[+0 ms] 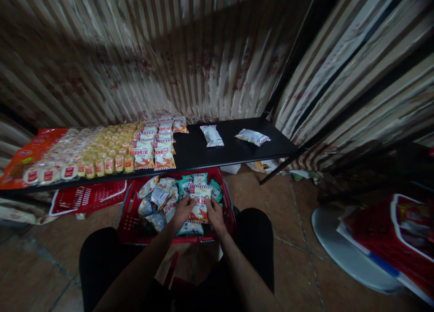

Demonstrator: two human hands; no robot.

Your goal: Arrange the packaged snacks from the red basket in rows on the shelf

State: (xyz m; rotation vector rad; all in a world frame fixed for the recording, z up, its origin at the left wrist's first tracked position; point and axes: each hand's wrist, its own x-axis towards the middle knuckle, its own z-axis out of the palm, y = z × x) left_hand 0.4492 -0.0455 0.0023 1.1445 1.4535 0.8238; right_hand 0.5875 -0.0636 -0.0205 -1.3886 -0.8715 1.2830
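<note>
My left hand [182, 214] and my right hand [214, 216] grip the two sides of a white and orange snack packet [200, 202], held over a red basket [130, 221] between my knees. The basket is full of several more snack packets [159, 199], some white and some green. Both hands have their fingers curled round the packet's edges.
A low black shelf [233, 144] runs behind the basket. Rows of snack packets [101, 153] cover its left half; two white packets [212, 135] [252, 137] lie on its right half. A second red basket [88, 196] sits under the shelf. A round white tray [339, 244] and red bags [400, 239] lie at right.
</note>
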